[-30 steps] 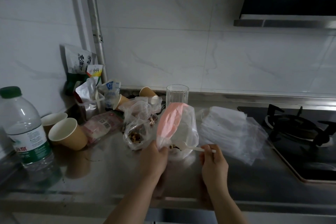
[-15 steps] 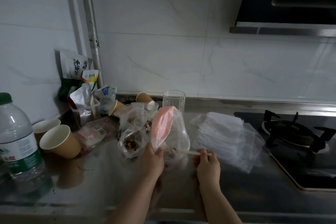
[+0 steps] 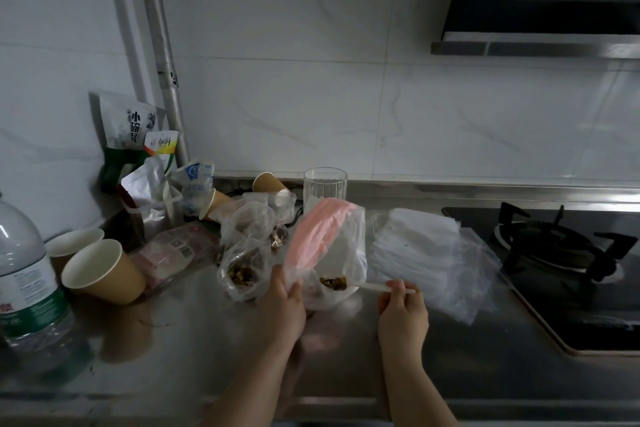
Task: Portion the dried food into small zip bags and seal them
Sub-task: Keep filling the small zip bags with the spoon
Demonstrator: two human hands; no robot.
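A clear plastic bag with a pink panel stands on the steel counter, and my left hand grips its near left edge. My right hand pinches the handle of a white plastic spoon whose bowl reaches into the bag, loaded with brown dried food. Left of it sits a small clear bag holding some of the same dried food. A stack of empty clear zip bags lies to the right.
Two paper cups lie tipped at the left beside a large water bottle. Snack packets, more cups and a drinking glass crowd the back. A gas hob fills the right side under a range hood.
The camera has dipped and shifted slightly. The spoon, earlier deep in the bag, now shows a heap of dried food on its bowl. My left hand keeps its hold on the bag.
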